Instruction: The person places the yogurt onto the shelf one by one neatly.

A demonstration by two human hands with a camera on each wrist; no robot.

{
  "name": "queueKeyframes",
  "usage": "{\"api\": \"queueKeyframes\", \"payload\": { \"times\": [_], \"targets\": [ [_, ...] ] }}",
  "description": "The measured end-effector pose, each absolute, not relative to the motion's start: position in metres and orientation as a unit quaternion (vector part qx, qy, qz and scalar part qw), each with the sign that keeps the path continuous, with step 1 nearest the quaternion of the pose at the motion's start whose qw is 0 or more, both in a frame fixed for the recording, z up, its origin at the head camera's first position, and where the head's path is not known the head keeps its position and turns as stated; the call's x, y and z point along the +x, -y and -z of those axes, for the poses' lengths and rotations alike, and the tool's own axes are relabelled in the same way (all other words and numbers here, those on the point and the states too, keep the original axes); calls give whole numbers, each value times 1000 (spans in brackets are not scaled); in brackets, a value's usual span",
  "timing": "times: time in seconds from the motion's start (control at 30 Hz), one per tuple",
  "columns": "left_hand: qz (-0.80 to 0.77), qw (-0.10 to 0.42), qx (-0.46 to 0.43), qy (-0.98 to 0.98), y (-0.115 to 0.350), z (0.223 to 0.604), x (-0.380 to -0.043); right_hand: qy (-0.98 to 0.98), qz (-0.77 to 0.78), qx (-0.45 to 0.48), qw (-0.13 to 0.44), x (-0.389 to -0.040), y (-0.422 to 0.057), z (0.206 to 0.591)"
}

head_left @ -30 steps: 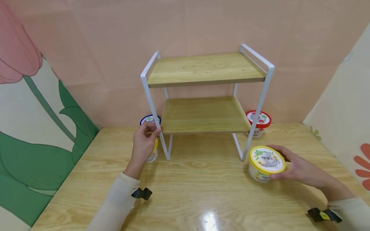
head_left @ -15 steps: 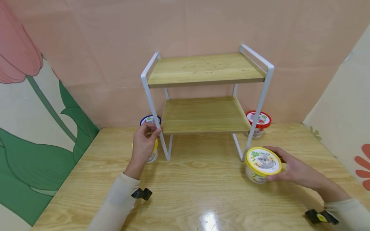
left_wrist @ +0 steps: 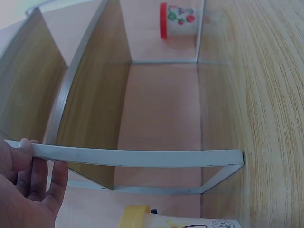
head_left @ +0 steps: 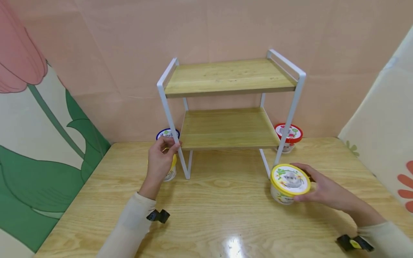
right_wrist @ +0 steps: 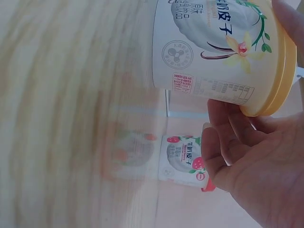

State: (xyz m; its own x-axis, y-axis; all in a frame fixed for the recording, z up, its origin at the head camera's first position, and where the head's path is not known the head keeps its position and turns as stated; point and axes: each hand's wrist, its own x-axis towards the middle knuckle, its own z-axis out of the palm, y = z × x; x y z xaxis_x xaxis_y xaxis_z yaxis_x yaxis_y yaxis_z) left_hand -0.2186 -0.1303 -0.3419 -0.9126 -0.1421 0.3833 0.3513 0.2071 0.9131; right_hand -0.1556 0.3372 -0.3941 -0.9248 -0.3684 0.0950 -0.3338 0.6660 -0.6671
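The left hand [head_left: 159,161] pinches the rack [head_left: 229,125]. Well apart from it, the right hand [head_left: 327,188] grips a yellow-lidded tub [head_left: 289,183], with a red-lidded tub [head_left: 294,134] beyond.

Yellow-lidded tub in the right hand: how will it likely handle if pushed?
The tub is probably stiff: its wall looks smooth and undented. It may slide readily on the glossy, reflective table. Squat proportions should resist tipping, though its narrower base makes that less certain.
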Motion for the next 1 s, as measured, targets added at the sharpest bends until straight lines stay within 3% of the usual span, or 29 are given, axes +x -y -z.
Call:
{"api": "queueKeyframes", "payload": {
  "times": [0.57, 1.0],
  "targets": [
    [618, 217, -72, 752, 132, 344, -222, -920, 344, -188, 10, -152, -319, 393],
    [669, 178, -62, 719, 135, 346, -223, -909, 363, -203, 25, -149, -303, 391]
  ]
}}
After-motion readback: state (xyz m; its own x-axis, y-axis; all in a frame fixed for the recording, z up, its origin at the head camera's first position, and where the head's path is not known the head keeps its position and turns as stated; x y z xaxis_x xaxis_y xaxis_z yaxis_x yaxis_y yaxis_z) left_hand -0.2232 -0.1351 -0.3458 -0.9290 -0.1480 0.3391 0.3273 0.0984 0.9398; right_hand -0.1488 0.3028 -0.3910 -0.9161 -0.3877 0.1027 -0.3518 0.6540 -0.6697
